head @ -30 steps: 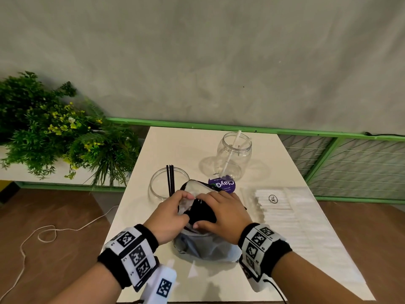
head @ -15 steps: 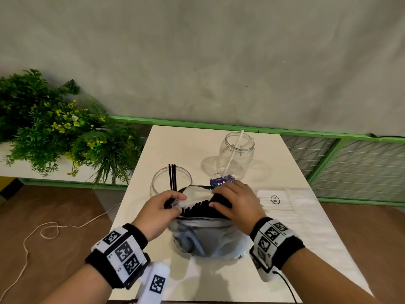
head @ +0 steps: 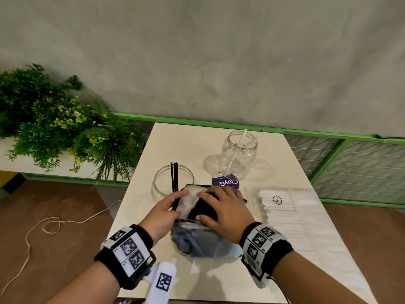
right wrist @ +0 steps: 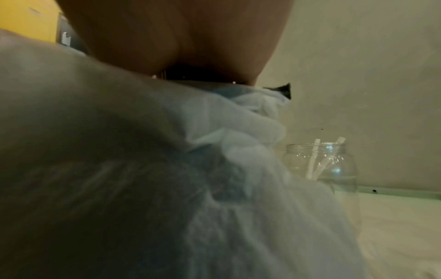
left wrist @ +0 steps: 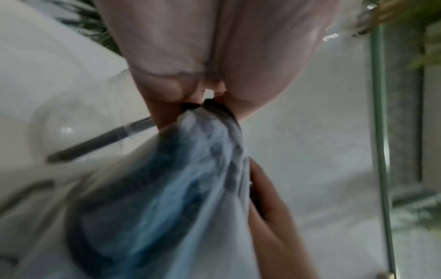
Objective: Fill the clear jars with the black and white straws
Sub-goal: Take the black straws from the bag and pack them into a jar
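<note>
Bag (head: pixel 206 242) blocks the jars (head: pixel 239 154) (far table (head: pixel 188 139) bare).

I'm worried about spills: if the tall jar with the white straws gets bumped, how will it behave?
The tall jar looks like thin clear plastic and holds only a few white straws, so it is probably light and would slide or tip easily. The straws lean loosely past the rim and would likely spill out. It looks unlikely to shatter.

My head view is showing soft, even light with faint shadows on the table (head: pixel 269 154), edges bending (wide lens). Both wrist views are looking dim, blurred and out of focus.
</note>
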